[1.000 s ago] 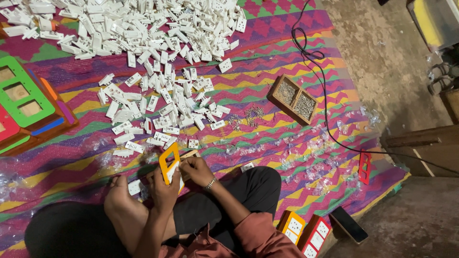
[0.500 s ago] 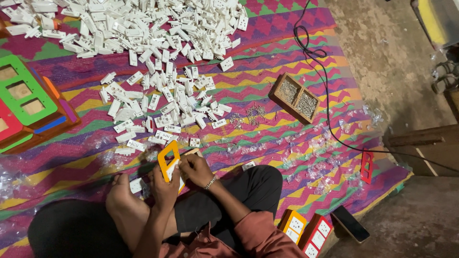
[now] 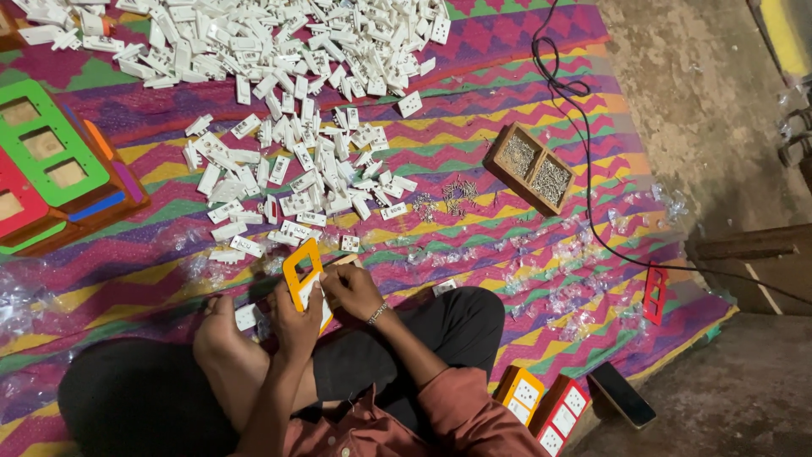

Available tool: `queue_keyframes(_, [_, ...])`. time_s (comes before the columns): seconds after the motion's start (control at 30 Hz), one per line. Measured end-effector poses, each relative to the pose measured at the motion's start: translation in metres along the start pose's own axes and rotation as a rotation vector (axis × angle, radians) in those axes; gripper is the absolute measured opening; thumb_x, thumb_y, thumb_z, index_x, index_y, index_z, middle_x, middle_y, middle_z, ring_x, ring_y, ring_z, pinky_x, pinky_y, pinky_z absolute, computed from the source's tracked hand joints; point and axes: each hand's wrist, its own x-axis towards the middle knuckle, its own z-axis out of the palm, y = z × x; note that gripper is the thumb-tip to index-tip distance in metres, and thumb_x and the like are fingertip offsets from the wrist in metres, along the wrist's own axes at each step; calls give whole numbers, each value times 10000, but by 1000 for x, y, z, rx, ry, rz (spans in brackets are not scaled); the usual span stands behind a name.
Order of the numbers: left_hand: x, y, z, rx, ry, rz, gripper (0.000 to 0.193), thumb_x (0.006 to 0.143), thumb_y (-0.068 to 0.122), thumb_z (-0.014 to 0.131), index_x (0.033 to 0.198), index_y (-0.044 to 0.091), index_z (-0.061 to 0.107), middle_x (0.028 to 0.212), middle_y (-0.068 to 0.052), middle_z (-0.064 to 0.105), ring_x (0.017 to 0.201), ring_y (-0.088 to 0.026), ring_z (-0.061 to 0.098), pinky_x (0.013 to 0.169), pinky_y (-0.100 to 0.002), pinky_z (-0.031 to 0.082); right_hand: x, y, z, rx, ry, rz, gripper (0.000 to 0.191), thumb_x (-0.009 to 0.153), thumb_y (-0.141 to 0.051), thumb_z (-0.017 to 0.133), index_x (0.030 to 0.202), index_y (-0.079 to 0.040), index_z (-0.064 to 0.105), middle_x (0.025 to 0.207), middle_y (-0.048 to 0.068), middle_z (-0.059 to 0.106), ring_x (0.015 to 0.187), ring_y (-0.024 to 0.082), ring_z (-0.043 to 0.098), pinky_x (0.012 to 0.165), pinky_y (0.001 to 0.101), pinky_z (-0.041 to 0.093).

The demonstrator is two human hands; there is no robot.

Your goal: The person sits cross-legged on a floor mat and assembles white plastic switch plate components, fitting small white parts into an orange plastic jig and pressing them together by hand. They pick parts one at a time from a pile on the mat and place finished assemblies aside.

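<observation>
Both hands hold an orange rectangular frame (image 3: 294,264) upright over my lap. My left hand (image 3: 296,322) grips its lower left side, and the thumb presses a white socket insert (image 3: 311,292) set in the frame. My right hand (image 3: 351,289), with a bracelet at the wrist, holds the frame's right edge. I sit cross-legged on a zigzag-patterned mat (image 3: 507,245). A bare foot (image 3: 222,332) rests just left of my hands, with a white piece (image 3: 246,316) beside it.
White socket parts lie in a big heap (image 3: 279,46) and a nearer scatter (image 3: 288,182). A wooden two-part box of screws (image 3: 529,167), loose screws (image 3: 448,196), stacked coloured frames (image 3: 51,165), a red frame (image 3: 654,293), finished plates (image 3: 541,404), a phone (image 3: 622,394) and a black cable (image 3: 584,161) surround me.
The hands stay on the orange frame with only small finger shifts. The view has drifted slightly.
</observation>
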Motion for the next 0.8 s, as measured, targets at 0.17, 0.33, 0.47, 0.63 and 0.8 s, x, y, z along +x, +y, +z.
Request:
queue_keyframes(0.17, [0,0,-1,-66,-24,-26,389,916,150,781,1183,-59,591,1007,-233,659,928,-396,641,786,-480,523,-2,-8,1,204,-3,-59,167,1002,-157,673,940,-7,633,737,-16,613,651,57,602,577,251,498])
queue_keyframes(0.33, [0,1,-2,11,-15,19,378,909,143,789,1167,-49,591,1007,-242,655,935,-430,633,798,-499,518,-5,-18,0,-35,-9,-36,254,1047,-195,642,875,-9,637,683,10,636,605,74,619,560,252,500])
queue_keyframes(0.47, [-5,1,-5,-109,-35,-109,388,933,160,772,1188,-50,568,1059,-247,645,951,-404,663,800,-483,542,-9,-21,0,212,10,-3,155,979,-163,674,930,-23,628,731,11,622,617,78,608,551,267,500])
queue_keyframes(0.63, [-4,-1,-1,-56,-45,-47,357,936,151,780,1159,-24,564,1039,-226,661,953,-388,669,804,-473,543,-7,-22,0,-44,30,-188,202,1050,-182,625,943,-15,663,756,33,612,647,92,587,580,270,488])
queue_keyframes(0.8, [-7,-6,-1,-91,-54,-72,426,945,160,778,1216,-55,528,1053,-259,637,952,-393,657,803,-472,538,-9,-21,-1,87,53,-61,153,907,-161,689,938,-13,662,742,87,612,628,149,583,555,330,487])
